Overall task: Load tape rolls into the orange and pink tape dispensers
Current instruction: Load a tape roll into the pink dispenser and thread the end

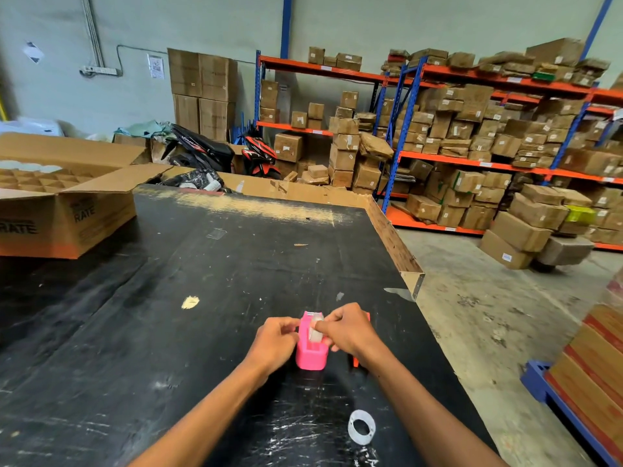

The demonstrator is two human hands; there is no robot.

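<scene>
One clear tape roll [316, 328] sits in the pink plastic tape dispenser [310, 348] on the black table [168, 298], right hand [347, 328] pinching it, left hand [274, 342] curled against the dispenser. Remaining, apparently: orange dispenser [356, 360], mostly hidden; spare clear roll [361, 427] lies nearer. Open cardboard carton [67, 217] reads "RATE".

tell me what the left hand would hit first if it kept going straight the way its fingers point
The left hand points right, toward the pink dispenser. Its fingertips already look to be at the dispenser's left wall, so that wall comes first, then the tape roll inside. Whether they actually touch is hard to tell.
</scene>
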